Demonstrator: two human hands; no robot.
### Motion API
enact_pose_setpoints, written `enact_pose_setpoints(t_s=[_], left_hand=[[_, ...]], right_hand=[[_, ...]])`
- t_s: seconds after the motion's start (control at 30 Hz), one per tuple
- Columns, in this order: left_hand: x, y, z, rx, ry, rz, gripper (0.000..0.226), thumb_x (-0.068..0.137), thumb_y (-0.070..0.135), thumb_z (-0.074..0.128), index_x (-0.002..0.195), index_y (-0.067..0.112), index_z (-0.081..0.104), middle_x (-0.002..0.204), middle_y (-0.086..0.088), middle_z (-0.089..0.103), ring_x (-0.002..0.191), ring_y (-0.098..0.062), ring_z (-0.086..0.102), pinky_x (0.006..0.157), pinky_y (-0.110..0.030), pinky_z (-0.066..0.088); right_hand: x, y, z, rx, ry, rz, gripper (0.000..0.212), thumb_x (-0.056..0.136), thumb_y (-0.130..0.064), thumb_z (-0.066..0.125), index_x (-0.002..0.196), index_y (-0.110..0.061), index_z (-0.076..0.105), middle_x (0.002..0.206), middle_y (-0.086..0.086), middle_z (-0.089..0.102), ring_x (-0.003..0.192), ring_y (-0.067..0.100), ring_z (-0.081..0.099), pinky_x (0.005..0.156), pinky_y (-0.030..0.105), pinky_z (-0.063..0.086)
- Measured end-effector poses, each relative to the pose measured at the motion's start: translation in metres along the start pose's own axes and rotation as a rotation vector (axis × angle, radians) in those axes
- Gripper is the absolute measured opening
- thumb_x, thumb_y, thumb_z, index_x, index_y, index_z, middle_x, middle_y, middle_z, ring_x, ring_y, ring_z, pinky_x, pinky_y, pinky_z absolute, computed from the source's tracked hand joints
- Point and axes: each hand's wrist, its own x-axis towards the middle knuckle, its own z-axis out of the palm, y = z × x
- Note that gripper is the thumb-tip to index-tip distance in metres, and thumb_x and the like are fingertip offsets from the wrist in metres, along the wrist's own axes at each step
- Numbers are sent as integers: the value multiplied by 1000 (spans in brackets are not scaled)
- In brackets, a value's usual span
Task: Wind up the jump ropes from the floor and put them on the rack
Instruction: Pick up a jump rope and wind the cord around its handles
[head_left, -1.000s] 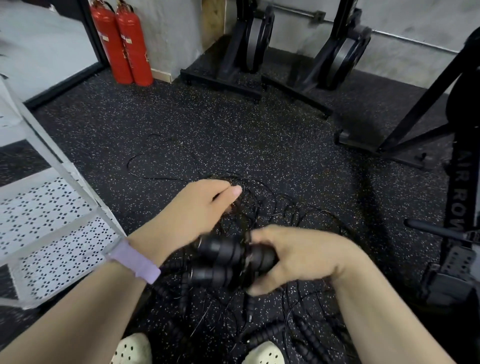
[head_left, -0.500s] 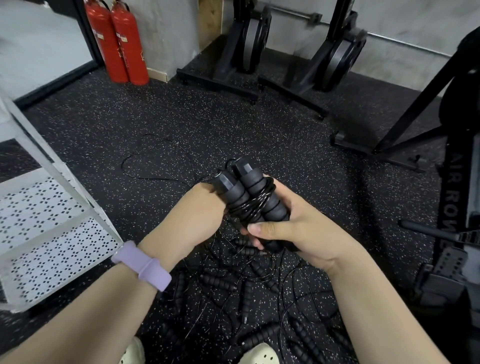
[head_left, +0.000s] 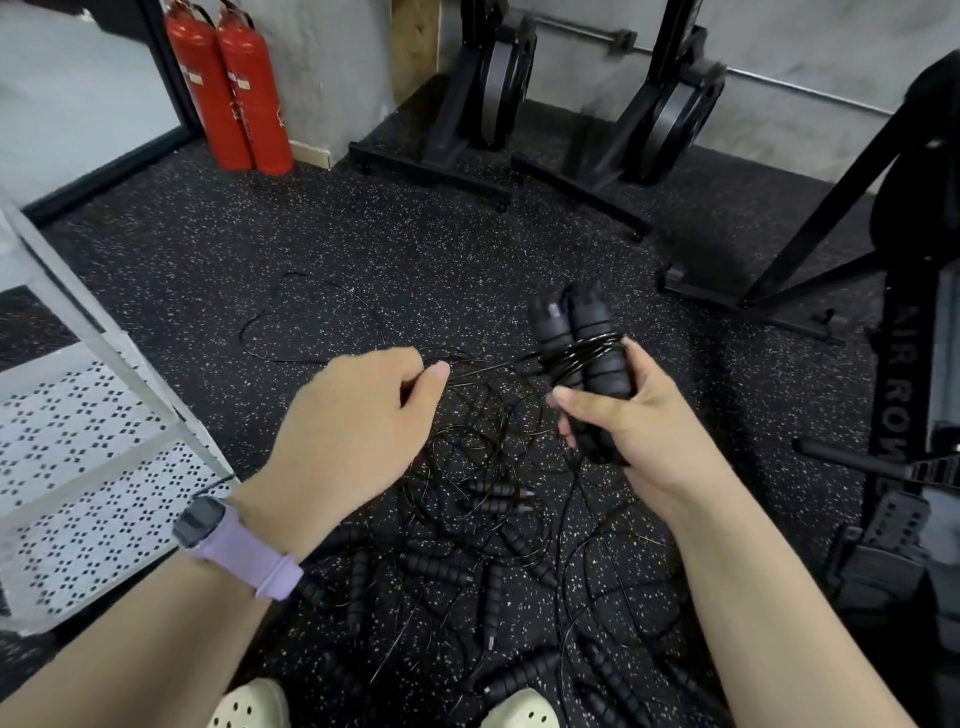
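**Rope half wound, a tangle still underfoot**

The floor (head_left: 415, 249) is black rubber matting flecked with white and yellow, running back to a grey concrete wall. Two red fire extinguishers (head_left: 231, 88) stand side by side against that wall at the left, next to a dark-framed doorway. Two black machines (head_left: 571, 104) with round flywheels stand on long feet along the back. On the right a black rower frame (head_left: 898, 374) carries white lettering down its upright that reads "AIR ROW", the rest cut off. At the left edge stands the white rack (head_left: 93, 467), its shelves perforated with small diamond patterns.

The right hand (head_left: 639, 426) grips a pair of black handles (head_left: 576, 353) held side by side and pointing up, fingers curled round the lower part, thumb across the front. Several turns of thin black cord are already wrapped round the middle of the handles. The left hand (head_left: 358, 431), with a lilac watch (head_left: 228, 545) on its wrist, pinches the loose cord between thumb and forefinger; the cord runs taut from there to the handles.

Below both hands, a heap of other jump ropes (head_left: 467, 561) lies on the floor, ribbed black handles and looping cords crossing each other in a knot. The toes of two cream perforated clogs (head_left: 249, 706) show at the bottom edge, touching the heap's near side.
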Motion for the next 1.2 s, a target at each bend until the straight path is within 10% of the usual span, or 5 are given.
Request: enact_pose_setpoints(t_s=[0.2, 0.47, 0.8, 0.97, 1.2], left_hand=[[-12, 3, -5, 231, 78, 513, 45, 105, 45, 44, 65, 27, 33, 45, 12, 27, 36, -9, 34, 39, -25, 32], [-12, -4, 5, 265, -156, 446, 56, 99, 67, 20, 79, 28, 54, 72, 11, 55, 67, -6, 55, 61, -28, 45], [13, -1, -6, -1196, -666, -330, 26, 93, 45, 58, 90, 18, 61, 78, 1, 59, 68, -14, 55, 67, -34, 43], [17, -3, 9, -1373, -560, -343, 41, 96, 57, 57, 83, 19, 67, 81, -3, 53, 70, -18, 46, 65, -35, 34], [12, 17, 14, -949, -498, -290, 62, 107, 57, 26, 76, 12, 57, 55, 7, 27, 47, -11, 19, 48, -28, 14]], right_hand=[[0, 8, 14, -489, -134, 47, 59, 81, 4, 78, 121, -36, 61, 93, -6, 74, 67, 11, 68, 63, 30, 56], [-17, 5, 41, -1100, -673, 150, 79, 81, -17, 85, 145, -45, 49, 101, -12, 68, 86, 17, 68, 68, 27, 52], [-22, -18, 21, -213, -881, 34, 46, 86, 13, 73, 125, -6, 56, 93, 17, 71, 72, 24, 65, 71, 40, 56], [-21, -10, 16, 19, -714, 58, 101, 86, 15, 70, 161, -35, 24, 96, 22, 71, 83, 38, 62, 70, 42, 55], [-7, -13, 22, 361, -586, -74, 51, 85, 1, 68, 131, -17, 53, 96, 21, 64, 72, 27, 58, 66, 39, 50]])
